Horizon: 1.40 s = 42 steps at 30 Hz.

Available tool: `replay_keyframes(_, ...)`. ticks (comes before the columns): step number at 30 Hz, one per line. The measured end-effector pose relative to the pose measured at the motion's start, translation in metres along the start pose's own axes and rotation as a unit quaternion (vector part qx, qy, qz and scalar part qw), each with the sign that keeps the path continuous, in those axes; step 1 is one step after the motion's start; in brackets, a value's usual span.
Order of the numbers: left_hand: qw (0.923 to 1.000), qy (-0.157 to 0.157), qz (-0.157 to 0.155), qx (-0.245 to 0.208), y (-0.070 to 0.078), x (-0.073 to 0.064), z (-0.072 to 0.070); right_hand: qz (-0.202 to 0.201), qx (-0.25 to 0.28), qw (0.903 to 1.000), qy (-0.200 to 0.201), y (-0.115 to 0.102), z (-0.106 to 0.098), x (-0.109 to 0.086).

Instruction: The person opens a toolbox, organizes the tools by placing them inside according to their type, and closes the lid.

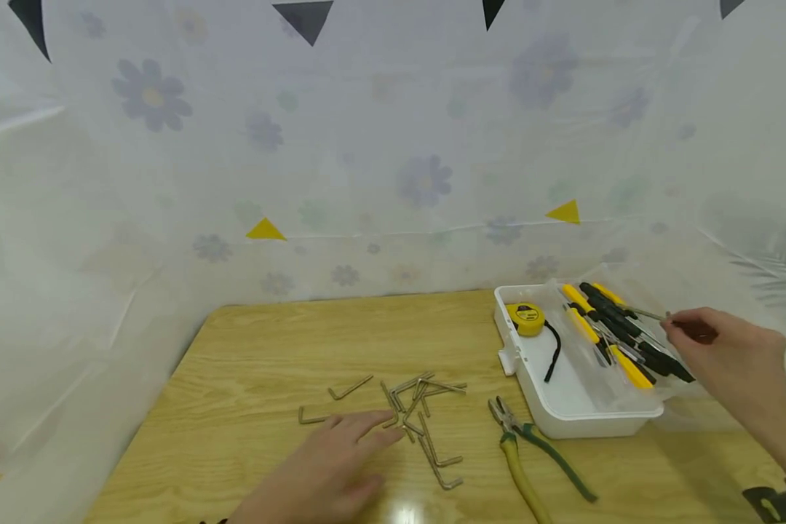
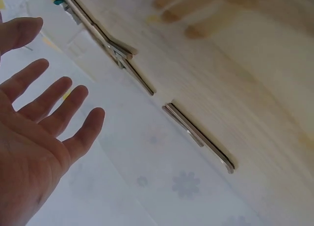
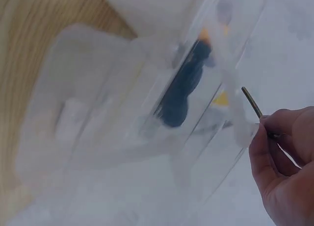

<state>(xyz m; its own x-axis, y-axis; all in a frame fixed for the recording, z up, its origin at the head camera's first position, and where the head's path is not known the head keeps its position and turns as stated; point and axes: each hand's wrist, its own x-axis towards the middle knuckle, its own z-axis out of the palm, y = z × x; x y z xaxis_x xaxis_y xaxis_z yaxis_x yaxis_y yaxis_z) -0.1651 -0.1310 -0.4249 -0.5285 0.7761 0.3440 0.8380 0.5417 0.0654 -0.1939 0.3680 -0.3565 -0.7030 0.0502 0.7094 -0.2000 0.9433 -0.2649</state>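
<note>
My left hand (image 1: pixel 330 466) hovers low over several L-shaped hex keys (image 1: pixel 450 461) scattered on the wooden table, its fingertips overlapping the nearest ones in the head view. In the left wrist view the left hand (image 2: pixel 34 133) has its fingers spread, and nothing lies in the palm. Over the right side of the white toolbox, my right hand (image 1: pixel 727 349) pinches a thin hex key (image 1: pixel 645 314) between thumb and fingertips. One end of this hex key (image 3: pixel 252 102) sticks out past the fingers in the right wrist view.
The white toolbox (image 1: pixel 583 418) holds a yellow tape measure (image 1: pixel 527 319) and several screwdrivers with yellow or black handles (image 1: pixel 618 322). A clear plastic lid stands behind its right side. Pliers (image 1: pixel 513 466) with yellow and green handles lie open in front of the box. A flowered sheet (image 1: pixel 367 160) hangs behind.
</note>
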Motion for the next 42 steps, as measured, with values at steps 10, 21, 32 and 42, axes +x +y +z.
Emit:
replay_keyframes(10,0.9951,-0.006,0.097,0.014,0.017,0.018,0.016,0.139,-0.030,0.9833,-0.114,0.043,-0.007,-0.015)
replay_keyframes(21,0.9939,-0.034,0.103,0.021,0.026,0.025,0.011,0.015,-0.105,0.9874,-0.118,0.033,-0.011,-0.012)
replay_keyframes(32,0.9997,0.007,0.020,0.015,0.003,0.011,-0.008,-0.210,0.082,0.9720,-0.066,-0.103,0.047,-0.036)
replay_keyframes(42,0.9915,0.056,-0.115,0.028,-0.039,-0.018,-0.038,-0.283,0.134,0.8099,-0.496,-0.203,0.085,-0.083)
